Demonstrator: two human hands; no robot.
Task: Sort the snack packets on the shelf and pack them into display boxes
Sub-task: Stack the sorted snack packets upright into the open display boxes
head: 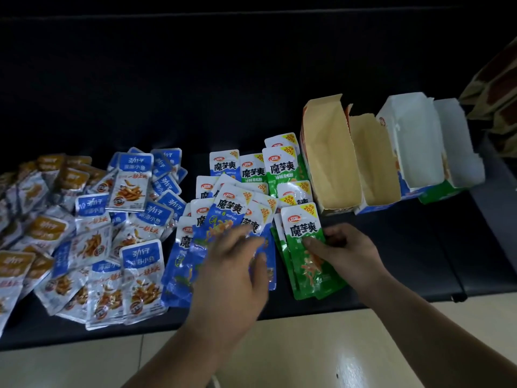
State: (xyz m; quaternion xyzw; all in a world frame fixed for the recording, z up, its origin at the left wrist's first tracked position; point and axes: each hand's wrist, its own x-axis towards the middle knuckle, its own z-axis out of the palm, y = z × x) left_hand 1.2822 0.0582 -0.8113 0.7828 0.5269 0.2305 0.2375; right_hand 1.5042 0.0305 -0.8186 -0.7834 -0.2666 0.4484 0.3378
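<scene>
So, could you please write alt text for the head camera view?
A person's right hand grips a stack of green packets while the left hand reaches over blue packets on a dark shelf. Four open boxes stand to the right, and silver packets lie heaped on the left.

The black shelf (pixel 405 261) is carrying a loose heap of silver fish-snack packets across its left half, with gold-labelled packets (pixel 47 231) lying toward the left edge and blue-labelled packets (pixel 131 189) lying just beside them toward the middle. Blue konjac packets (pixel 229 208) and green konjac packets (pixel 310 264) are overlapping around the middle, reaching near the front edge. Four open display boxes (pixel 375 163) are standing side by side toward the right end, two tan-lined ones sitting left of two white-lined ones.
</scene>
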